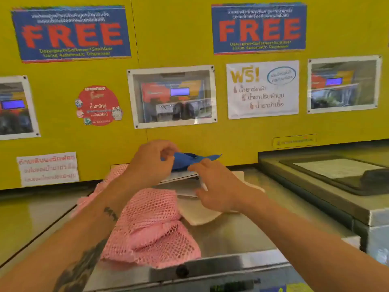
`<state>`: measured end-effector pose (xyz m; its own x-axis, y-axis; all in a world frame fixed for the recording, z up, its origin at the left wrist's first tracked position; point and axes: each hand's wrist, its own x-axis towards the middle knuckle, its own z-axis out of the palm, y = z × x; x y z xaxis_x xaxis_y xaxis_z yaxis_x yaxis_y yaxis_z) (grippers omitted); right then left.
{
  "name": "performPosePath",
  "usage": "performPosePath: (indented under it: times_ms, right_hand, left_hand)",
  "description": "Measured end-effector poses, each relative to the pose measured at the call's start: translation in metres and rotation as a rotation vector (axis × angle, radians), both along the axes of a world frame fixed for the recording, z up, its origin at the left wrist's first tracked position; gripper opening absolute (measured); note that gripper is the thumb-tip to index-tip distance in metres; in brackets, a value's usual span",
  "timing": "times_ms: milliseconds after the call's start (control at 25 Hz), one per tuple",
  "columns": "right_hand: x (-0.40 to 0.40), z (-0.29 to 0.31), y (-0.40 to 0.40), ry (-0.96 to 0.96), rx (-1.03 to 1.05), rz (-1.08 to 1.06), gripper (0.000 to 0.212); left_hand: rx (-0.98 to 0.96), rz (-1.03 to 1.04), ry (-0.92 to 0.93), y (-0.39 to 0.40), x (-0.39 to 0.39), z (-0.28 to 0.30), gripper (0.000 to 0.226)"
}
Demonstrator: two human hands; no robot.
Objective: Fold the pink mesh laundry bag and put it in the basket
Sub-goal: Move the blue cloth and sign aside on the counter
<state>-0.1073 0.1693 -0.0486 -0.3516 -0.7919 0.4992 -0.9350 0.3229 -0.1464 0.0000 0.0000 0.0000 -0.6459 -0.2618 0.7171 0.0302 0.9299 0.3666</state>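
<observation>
Right now the pink mesh laundry bag lies crumpled and unfolded on the steel desk, mostly at six o'clock under the left forearm. At twelve o'clock the left hand pinches a blue cloth with closed fingers. The right hand, fingers loosely spread, touches its near edge. A white cloth lies beside the bag at three o'clock.
</observation>
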Motion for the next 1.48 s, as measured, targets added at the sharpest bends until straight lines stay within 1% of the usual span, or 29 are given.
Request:
performPosePath:
  times_ms: [80,120,160,200,240,320,400,440,520,560,600,680,720,760,840,920,960,1000,1040,1080,1120,1160,1200,1240,1280,1320,1400,1440,1480]
  right_hand:
    - [-0.014,0.003,-0.024,0.231,0.078,-0.038,0.053]
    - [-0.017,0.002,-0.033,0.350,0.082,-0.057,0.046]
    - [-0.021,0.003,-0.041,0.426,0.115,-0.056,0.040]
    - [-0.026,0.007,-0.046,0.482,0.124,-0.064,0.035]
    - [-0.031,0.010,-0.049,0.526,0.132,-0.065,0.033]
    - [-0.046,0.018,-0.049,0.572,0.116,-0.036,0.032]
    - [-0.055,0.024,-0.041,0.587,0.134,0.016,0.031]
    - [-0.062,0.027,-0.033,0.594,0.131,0.028,0.028]
    - [-0.078,0.032,-0.011,0.598,0.086,-0.007,0.019]
    - [-0.088,0.034,0.003,0.565,0.060,-0.065,0.017]
    - [-0.099,0.035,0.017,0.505,0.026,-0.133,0.016]
    - [-0.115,0.038,0.041,0.333,-0.081,-0.297,0.012]
    - [-0.121,0.039,0.049,0.265,-0.117,-0.380,0.008]
    - [-0.125,0.038,0.055,0.198,-0.117,-0.450,0.007]
    - [-0.126,0.032,0.061,0.095,-0.084,-0.536,0.012]
    - [-0.129,0.024,0.067,0.005,-0.082,-0.611,0.013]
    - [-0.133,0.022,0.072,-0.054,-0.105,-0.652,0.010]
    - [-0.137,0.019,0.077,-0.128,-0.130,-0.697,0.006]
    - [-0.142,0.017,0.081,-0.211,-0.154,-0.735,0.008]
    - [-0.146,0.014,0.084,-0.303,-0.173,-0.766,0.017]
    - [-0.149,0.012,0.086,-0.387,-0.192,-0.778,0.024]
    - [-0.154,0.008,0.086,-0.451,-0.206,-0.779,0.030]
    - [-0.157,0.006,0.085,-0.497,-0.210,-0.773,0.034]
    - [-0.162,0.003,0.084,-0.531,-0.216,-0.763,0.037]
    - [-0.165,0.002,0.083,-0.568,-0.242,-0.755,0.039]
    - [-0.166,0.004,0.084,-0.626,-0.304,-0.741,0.041]
    - [-0.164,0.011,0.090,-0.815,-0.489,-0.646,0.045]
    - [-0.160,0.015,0.095,-0.906,-0.561,-0.544,0.051]
    - [-0.156,0.018,0.100,-0.984,-0.598,-0.418,0.061]
  left_hand:
    - [-0.120,0.093,-0.210,-0.022,-0.028,0.009,0.040]
    - [-0.136,0.128,-0.354,-0.036,-0.038,0.011,0.051]
    - [-0.108,0.153,-0.496,-0.046,-0.045,0.013,0.060]
    - [-0.084,0.159,-0.589,-0.057,-0.053,0.013,0.066]
    - [-0.072,0.165,-0.645,-0.063,-0.058,0.013,0.070]
    - [-0.123,0.168,-0.694,-0.074,-0.068,0.013,0.072]
    - [-0.138,0.174,-0.741,-0.081,-0.075,0.018,0.065]
    - [-0.180,0.172,-0.791,-0.084,-0.078,0.020,0.054]
    - [-0.294,0.185,-0.808,-0.089,-0.087,0.026,0.018]
    - [-0.298,0.186,-0.758,-0.089,-0.093,0.029,0.010]
    - [-0.231,0.155,-0.676,-0.087,-0.100,0.032,0.010]
    - [-0.032,0.048,-0.503,-0.077,-0.115,0.040,0.015]
    - [0.024,0.003,-0.466,-0.069,-0.123,0.044,0.014]
    - [0.062,-0.027,-0.473,-0.060,-0.130,0.046,0.014]
    - [0.113,-0.054,-0.536,-0.050,-0.148,0.045,0.012]
    - [0.218,-0.001,-0.527,-0.047,-0.161,0.043,0.014]
    - [0.264,0.021,-0.501,-0.047,-0.164,0.042,0.016]
    - [0.297,0.028,-0.485,-0.046,-0.164,0.039,0.018]
    - [0.302,0.018,-0.503,-0.044,-0.162,0.034,0.017]
    - [0.277,-0.017,-0.570,-0.041,-0.161,0.027,0.013]
    - [0.210,-0.058,-0.706,-0.034,-0.158,0.019,0.012]
    - [0.124,-0.094,-0.887,-0.026,-0.157,0.012,0.034]
    - [0.049,-0.115,-1.064,-0.016,-0.155,0.005,0.068]
    - [0.015,-0.127,-1.229,-0.005,-0.154,0.000,0.096]
    - [-0.058,-0.115,-1.329,0.006,-0.156,-0.005,0.113]
    - [-0.153,-0.096,-1.373,0.016,-0.157,-0.008,0.119]
    - [-0.344,-0.012,-1.375,0.033,-0.156,-0.012,0.118]
    - [-0.378,0.008,-1.358,0.037,-0.155,-0.013,0.117]
    - [-0.375,0.020,-1.336,0.035,-0.158,-0.015,0.117]
